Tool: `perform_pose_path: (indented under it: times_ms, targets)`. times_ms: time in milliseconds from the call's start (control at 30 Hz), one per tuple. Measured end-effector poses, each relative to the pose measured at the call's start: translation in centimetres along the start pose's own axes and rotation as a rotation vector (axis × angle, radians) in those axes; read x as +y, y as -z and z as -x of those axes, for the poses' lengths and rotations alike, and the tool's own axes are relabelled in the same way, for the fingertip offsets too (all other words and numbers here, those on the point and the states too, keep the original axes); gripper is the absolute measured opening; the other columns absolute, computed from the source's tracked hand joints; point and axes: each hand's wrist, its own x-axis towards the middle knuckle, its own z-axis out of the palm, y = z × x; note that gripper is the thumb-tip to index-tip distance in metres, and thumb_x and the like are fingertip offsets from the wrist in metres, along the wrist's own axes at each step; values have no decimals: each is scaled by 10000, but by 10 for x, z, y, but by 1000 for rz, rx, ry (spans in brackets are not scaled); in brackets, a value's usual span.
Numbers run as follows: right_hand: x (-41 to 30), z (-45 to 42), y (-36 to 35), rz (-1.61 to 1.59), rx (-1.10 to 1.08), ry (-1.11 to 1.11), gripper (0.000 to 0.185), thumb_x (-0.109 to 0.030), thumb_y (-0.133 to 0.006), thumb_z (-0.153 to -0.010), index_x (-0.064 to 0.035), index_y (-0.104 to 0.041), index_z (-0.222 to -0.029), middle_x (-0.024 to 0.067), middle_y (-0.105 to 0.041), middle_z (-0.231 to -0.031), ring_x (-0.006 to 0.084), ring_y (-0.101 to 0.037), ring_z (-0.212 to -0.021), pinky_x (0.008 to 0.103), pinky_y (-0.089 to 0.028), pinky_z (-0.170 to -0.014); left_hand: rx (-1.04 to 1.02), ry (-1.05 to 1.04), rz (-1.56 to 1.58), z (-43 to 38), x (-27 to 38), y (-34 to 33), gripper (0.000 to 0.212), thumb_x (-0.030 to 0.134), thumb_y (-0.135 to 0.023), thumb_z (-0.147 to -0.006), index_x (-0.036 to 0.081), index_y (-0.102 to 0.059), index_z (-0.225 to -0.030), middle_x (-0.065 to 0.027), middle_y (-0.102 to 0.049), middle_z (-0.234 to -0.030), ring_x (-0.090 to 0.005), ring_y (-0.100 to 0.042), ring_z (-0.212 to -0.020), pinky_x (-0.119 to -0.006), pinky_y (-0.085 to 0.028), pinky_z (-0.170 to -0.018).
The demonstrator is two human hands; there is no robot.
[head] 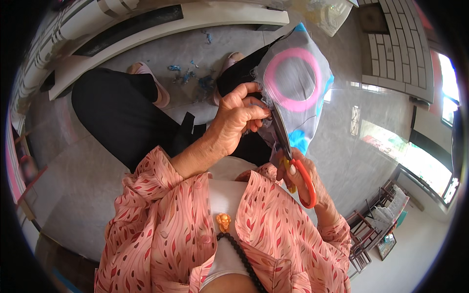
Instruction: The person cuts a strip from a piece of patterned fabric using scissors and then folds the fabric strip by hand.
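Observation:
A piece of grey fabric (293,78) with a pink ring and blue patches lies draped over my right knee. My left hand (240,115) pinches the frayed left edge of this fabric between thumb and fingers. In my right hand (304,175) are scissors (281,128) with red-orange and yellow handles. Their dark blades point up and away, along the fabric's edge, with the tips close to my left fingertips. The blades look closed or nearly so. Loose threads hang from the edge near my left thumb. The fingers of my right hand are partly hidden behind the handles.
Blue scraps and threads (188,76) lie on the grey tiled floor (351,146) between my feet. A long, low white cabinet (227,14) stands in front of me. Wooden chairs (362,234) are by the wall at the lower right. My black trouser leg (117,113) is bent at left.

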Motion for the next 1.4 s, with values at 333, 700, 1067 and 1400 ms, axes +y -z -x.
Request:
perform_pose_path:
  times_ms: [333,700,1067,1400]
  targets:
    - [-18,-9,7,73,-6,-12,328,-279,-431,-915,5,-489,-1068,83,-532,-614,155,-515,-534,287,-425,-549,-1,-20,-114,3,-3,-7,566,9,-562,-696,23,-382,-1233,-52,-573,-837,-89,-510,-607,-200,-417,-540]
    - [-20,-15,8,-41,-9,-79,527,-468,-456,-862,25,-465,-1046,48,-513,-556,69,-411,-409,194,-331,-411,-24,-13,-95,4,-2,-8,537,19,-589,-714,41,-401,-1217,-29,-571,-833,-70,-502,-606,-193,-410,-537]
    - [-20,-14,11,60,-29,-85,418,-376,-450,-897,13,-514,-1038,48,-504,-534,112,-494,-481,257,-414,-494,-46,-41,-124,1,-5,-5,480,25,-606,-724,50,-446,-1176,-18,-564,-814,-69,-502,-604,-196,-412,-541]
    - [-17,-2,12,88,-78,-4,648,-582,-371,-866,16,-464,-1096,69,-554,-675,87,-470,-478,218,-365,-425,19,13,91,-6,6,7,243,245,-597,-832,54,-578,-980,-18,-572,-820,-96,-526,-651,-227,-424,-581]
